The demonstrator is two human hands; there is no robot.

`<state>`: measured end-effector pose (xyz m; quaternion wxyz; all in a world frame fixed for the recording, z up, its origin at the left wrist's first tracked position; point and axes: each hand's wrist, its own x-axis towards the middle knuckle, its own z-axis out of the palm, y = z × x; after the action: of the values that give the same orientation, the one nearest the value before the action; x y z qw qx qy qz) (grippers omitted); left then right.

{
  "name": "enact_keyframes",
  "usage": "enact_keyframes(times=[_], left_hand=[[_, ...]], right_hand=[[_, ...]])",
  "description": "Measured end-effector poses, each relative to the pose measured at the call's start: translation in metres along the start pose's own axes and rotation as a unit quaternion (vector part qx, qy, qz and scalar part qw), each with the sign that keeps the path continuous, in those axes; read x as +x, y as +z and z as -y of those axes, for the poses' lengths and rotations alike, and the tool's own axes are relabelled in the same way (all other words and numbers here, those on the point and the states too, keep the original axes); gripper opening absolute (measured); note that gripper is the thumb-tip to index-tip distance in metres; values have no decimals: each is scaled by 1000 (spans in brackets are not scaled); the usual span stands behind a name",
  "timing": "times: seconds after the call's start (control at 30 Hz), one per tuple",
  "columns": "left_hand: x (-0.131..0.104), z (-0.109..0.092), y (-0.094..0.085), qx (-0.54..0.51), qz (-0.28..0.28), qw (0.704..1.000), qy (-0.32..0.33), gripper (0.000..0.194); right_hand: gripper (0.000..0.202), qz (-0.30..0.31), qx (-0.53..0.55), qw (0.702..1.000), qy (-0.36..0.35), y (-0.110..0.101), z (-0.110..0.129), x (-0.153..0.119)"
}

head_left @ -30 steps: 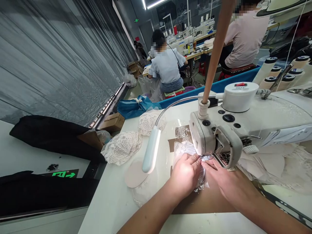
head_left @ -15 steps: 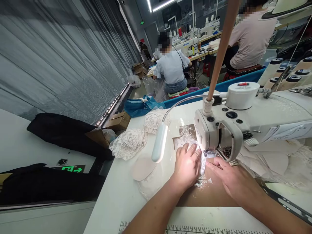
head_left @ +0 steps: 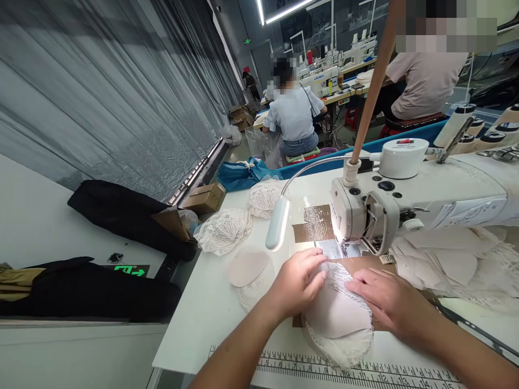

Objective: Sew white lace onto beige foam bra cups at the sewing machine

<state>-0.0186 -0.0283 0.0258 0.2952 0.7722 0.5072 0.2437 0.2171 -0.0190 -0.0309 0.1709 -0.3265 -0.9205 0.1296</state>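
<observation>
A beige fabric cup piece with white lace (head_left: 334,313) lies in front of the sewing machine (head_left: 352,210), apart from its needle area. My left hand (head_left: 298,281) pinches the piece's upper left edge between thumb and fingers. At its right edge, my right hand (head_left: 385,294) has the lace between thumb and fingers; the fingertips underneath are partly hidden. Brown tape (head_left: 312,232) covers part of the machine bed behind the piece. A lit lamp (head_left: 278,222) on a bendable neck hangs to the left of the machine head.
Lace cups (head_left: 224,231) and a round beige piece (head_left: 250,268) lie on the left of the white table (head_left: 190,319). More cut fabric (head_left: 454,262) is heaped on the right. A printed ruler (head_left: 300,363) runs along the front edge. Co-workers sit beyond a blue cloth trough (head_left: 381,145).
Both hands have drawn back from the needle area toward me. The cup piece now shows in front of the machine, its beige face and lace exposed. The view has shifted slightly.
</observation>
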Motion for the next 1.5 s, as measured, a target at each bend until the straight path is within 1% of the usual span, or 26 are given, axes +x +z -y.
enact_keyframes(times=[0.03, 0.1, 0.17, 0.23, 0.27, 0.3, 0.37, 0.47, 0.53, 0.6, 0.63, 0.7, 0.77, 0.87, 0.9, 0.93, 0.97, 1.0, 1.07, 1.1, 1.17, 1.2, 1.23, 1.3, 1.4, 1.5], left_hand=[[5, 2, 1, 0, 15, 999, -29, 39], [18, 6, 3, -8, 68, 995, -73, 44], [28, 11, 6, -30, 115, 989, -93, 33], [35, 14, 8, -58, 145, 984, -86, 14], [37, 15, 8, -83, 158, 981, -79, 8], [38, 15, 8, -118, 170, 976, -74, 11], [39, 17, 7, -196, 191, 959, -73, 27], [37, 22, 4, -286, 205, 928, -124, 47], [35, 27, 1, -298, 199, 921, -154, 51], [34, 32, -5, -289, 193, 923, -167, 52], [32, 35, -9, -280, 189, 925, -173, 50], [29, 38, -19, -251, 165, 936, -184, 40], [24, 38, -29, -209, 109, 952, -193, 29], [13, 27, -37, -125, -24, 971, -200, 15], [9, 21, -35, -85, -66, 975, -192, 13], [6, 14, -31, -42, -95, 979, -175, 13], [2, 8, -24, 2, -103, 983, -149, 16], [-1, 2, -15, 36, -86, 989, -113, 18], [-4, -7, 8, 89, -6, 995, -34, 24], [-4, -10, 19, 113, 25, 993, 4, 28], [-3, -12, 37, 151, 60, 984, 68, 34], [-1, -12, 42, 161, 71, 980, 91, 36], [1, -12, 45, 165, 80, 977, 108, 36], [5, -11, 45, 168, 89, 974, 120, 37], [10, -8, 40, 186, 83, 974, 101, 45], [14, -3, 38, 199, 95, 972, 84, 52]], right_hand=[[25, 9, -7, 1000, 3, 0, 1, 1], [20, 13, -20, 1000, 8, 1, 1, 3], [18, 7, -26, 1000, 13, 2, -1, 3], [21, 1, -24, 1000, 18, 4, -4, 2], [23, 2, -22, 1000, 21, 4, -5, 2], [25, 7, -18, 1000, 24, 5, -6, 1], [29, 13, -11, 999, 33, 5, -8, 0], [33, 20, 7, 999, 41, 5, -9, 0], [33, 36, 22, 998, 40, 4, -9, 0], [31, 55, 30, 997, 38, 3, -10, 1], [30, 59, 28, 997, 40, 3, -10, 1], [27, 58, 18, 997, 46, 4, -9, 1], [25, 49, 7, 997, 52, 5, -9, 0], [25, 31, 3, 998, 50, 7, -7, 0], [26, 24, 4, 999, 48, 8, -6, -1], [27, 18, 5, 999, 46, 8, -6, -1], [27, 10, 6, 999, 44, 8, -6, -2], [28, 1, 7, 999, 39, 8, -6, -3], [26, -15, 10, 999, 31, 8, -8, -5], [25, -27, 8, 999, 30, 8, -10, -6], [24, -65, -5, 997, 36, 8, -13, -7], [25, -85, -18, 995, 39, 8, -14, -7], [28, -102, -34, 993, 43, 6, -14, -7], [36, -113, -67, 990, 43, 3, -13, -4], [39, -108, -103, 988, 40, -2, -8, 3], [33, -131, -131, 981, 50, -3, -5, 8]])
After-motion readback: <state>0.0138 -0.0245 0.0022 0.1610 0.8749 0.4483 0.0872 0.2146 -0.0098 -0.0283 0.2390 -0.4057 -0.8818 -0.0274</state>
